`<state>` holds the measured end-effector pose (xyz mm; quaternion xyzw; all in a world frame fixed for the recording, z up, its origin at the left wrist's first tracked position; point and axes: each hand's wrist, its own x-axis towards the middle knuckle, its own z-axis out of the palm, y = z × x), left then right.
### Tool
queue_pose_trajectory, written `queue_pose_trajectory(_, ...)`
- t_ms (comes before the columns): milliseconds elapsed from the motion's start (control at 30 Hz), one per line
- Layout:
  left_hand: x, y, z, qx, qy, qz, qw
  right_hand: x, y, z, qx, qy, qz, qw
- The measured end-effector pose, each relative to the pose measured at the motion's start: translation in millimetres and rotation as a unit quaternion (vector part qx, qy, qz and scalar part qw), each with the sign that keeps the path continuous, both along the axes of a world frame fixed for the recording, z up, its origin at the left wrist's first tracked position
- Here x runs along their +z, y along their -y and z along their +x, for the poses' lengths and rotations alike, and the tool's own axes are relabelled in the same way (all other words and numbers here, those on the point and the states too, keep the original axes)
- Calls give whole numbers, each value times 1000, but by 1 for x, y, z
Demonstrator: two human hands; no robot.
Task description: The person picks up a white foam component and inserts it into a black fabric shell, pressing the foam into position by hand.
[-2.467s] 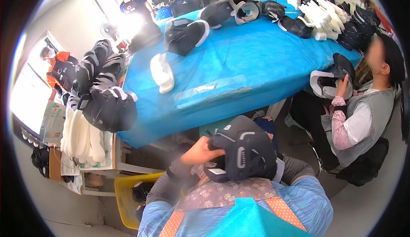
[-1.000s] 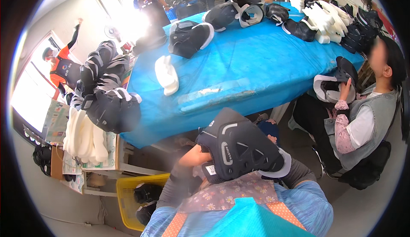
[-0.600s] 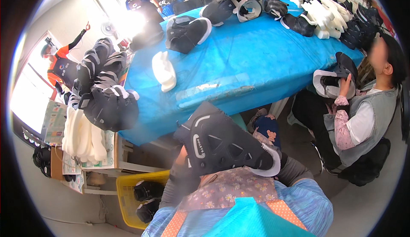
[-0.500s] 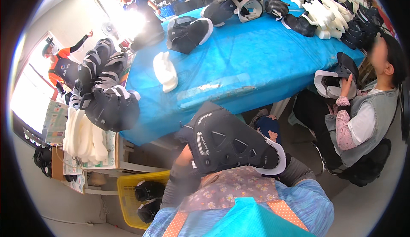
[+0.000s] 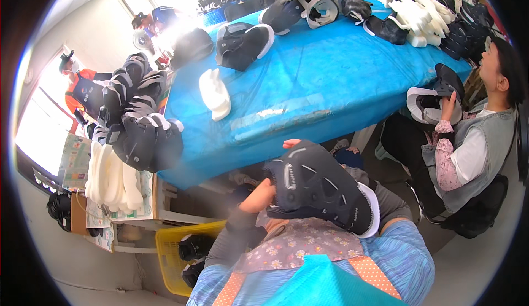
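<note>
In front of my chest is a black padded boot upper (image 5: 325,187) with a white lower edge. My left hand (image 5: 260,197) is closed on its left side, fingers bent at the edge. My right forearm passes behind the upper, which hides most of that arm. Beyond the upper's far edge my right hand (image 5: 292,143) shows in part, its fingers stretched out. A floral apron (image 5: 308,237) covers my lap under the upper.
A blue-covered table (image 5: 308,80) stands ahead, bearing a white foot form (image 5: 215,95), several black uppers and piled white forms (image 5: 421,16). At left are stacked uppers (image 5: 146,140) and a yellow basket (image 5: 168,259). A seated person at right holds another upper (image 5: 435,99).
The boot upper has turned and shifted right. My left hand has come further into view at its edge, and right-hand fingers now show beyond the far edge.
</note>
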<state>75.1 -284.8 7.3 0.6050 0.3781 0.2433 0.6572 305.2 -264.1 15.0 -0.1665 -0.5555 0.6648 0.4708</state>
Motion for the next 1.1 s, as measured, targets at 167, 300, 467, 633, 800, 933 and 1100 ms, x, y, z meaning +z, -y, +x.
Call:
queue_pose_trajectory(167,-1,-7,10,-3,-61,102,993,-56,-25,-3,-99,130,73,984)
queue_pose_trajectory(300,11,-9,20,7,-78,346,935,-35,-15,1,-93,105,51,989)
queue_pose_trajectory(467,6,-14,22,-77,64,250,963,-22,-4,2,-57,46,1,997)
queue_pose_trajectory(633,-19,-25,22,-119,36,281,952,-26,-2,0,-55,24,-30,998)
queue_pose_trajectory(800,-76,-37,-8,-68,-26,347,935,-33,-6,-10,-25,-3,-52,998)
queue_pose_trajectory(933,-31,-29,-2,-68,-35,177,981,-42,-15,-4,-32,-24,-51,998)
queue_pose_trajectory(1100,-18,-11,-7,-60,-72,72,993,-56,-20,-12,-42,-35,-16,998)
